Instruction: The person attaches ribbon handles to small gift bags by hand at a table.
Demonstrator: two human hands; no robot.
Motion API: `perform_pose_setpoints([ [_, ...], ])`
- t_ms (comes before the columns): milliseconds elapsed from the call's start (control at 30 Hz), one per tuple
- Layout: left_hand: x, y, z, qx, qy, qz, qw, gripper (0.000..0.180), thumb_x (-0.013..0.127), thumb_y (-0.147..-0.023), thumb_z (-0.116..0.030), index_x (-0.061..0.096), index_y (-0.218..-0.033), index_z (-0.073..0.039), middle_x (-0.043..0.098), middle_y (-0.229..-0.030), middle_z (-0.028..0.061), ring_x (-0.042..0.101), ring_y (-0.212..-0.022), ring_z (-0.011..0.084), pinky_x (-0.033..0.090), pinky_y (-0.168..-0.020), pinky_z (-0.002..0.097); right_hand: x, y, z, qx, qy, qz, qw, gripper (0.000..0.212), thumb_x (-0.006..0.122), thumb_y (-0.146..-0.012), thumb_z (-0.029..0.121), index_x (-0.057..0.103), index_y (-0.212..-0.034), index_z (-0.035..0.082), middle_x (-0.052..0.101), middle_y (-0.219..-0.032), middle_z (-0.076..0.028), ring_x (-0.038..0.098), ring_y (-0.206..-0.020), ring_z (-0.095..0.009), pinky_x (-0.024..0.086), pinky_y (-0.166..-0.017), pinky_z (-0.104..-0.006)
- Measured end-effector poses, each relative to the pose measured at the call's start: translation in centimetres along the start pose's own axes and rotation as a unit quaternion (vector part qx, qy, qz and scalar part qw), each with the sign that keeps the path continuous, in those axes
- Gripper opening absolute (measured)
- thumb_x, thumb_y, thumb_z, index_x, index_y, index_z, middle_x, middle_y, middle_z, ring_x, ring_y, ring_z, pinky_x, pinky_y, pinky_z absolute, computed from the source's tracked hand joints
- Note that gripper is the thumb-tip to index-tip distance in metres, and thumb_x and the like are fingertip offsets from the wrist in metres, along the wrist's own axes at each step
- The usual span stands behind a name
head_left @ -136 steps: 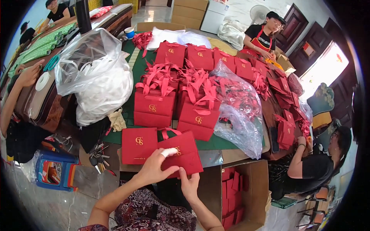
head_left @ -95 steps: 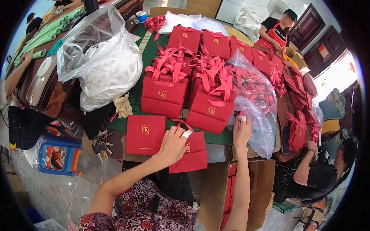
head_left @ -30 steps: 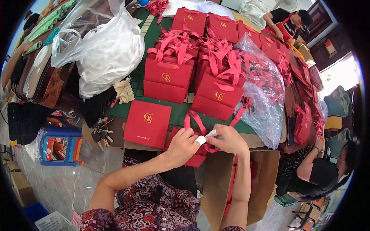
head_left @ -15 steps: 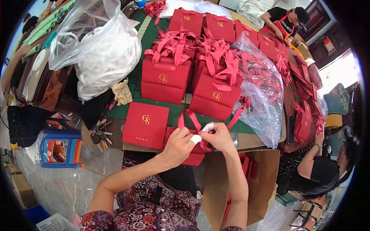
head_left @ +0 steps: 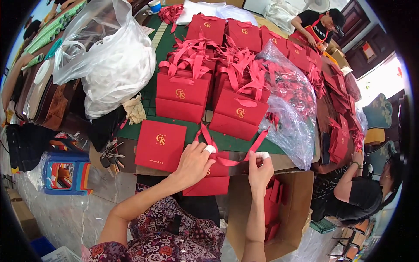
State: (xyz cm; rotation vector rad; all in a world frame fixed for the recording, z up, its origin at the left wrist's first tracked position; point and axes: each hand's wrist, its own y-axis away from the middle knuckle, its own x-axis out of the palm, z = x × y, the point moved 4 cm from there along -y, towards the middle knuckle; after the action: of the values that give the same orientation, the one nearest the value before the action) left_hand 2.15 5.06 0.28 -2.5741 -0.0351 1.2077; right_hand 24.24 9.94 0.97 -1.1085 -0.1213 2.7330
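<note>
A red ribbon is pinched between two hands at the near edge of a crowded work table: one end is gripped by the left hand, the other by the right hand, with white tape seen on a fingertip of each. The ribbon is stretched across a flat red paper bag lying under the left hand and overhanging the table edge. Just to its left a second flat red bag, marked with a small gold emblem, is laid on the table. Behind them two upright red gift bags with ribbon handles and gold emblems are stood in front, and more are ranked behind; their full number cannot be told. The right side is crowded by a clear plastic sack of red ribbon, the left by a large white plastic bag. An open cardboard box holding red bags is placed below the table. Two other people are seen at the far and right sides.
</note>
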Motion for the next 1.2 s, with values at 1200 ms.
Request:
perform_pose_setpoints([
  [1200,-0.4,6.8,-0.2,-0.252,0.616,0.112,0.738,0.016,0.053,-0.101,-0.011,0.062,-0.108,0.000,0.063,-0.095,0.0005,0.056,-0.084,0.0058,0.048,-0.078,0.0232,4.2,8.8,5.5,-0.003,-0.390,0.190,0.901,0.018,0.053,-0.098,0.001,0.067,-0.109,-0.001,0.066,-0.099,-0.004,0.059,-0.081,-0.009,0.048,-0.077,-0.0250],
])
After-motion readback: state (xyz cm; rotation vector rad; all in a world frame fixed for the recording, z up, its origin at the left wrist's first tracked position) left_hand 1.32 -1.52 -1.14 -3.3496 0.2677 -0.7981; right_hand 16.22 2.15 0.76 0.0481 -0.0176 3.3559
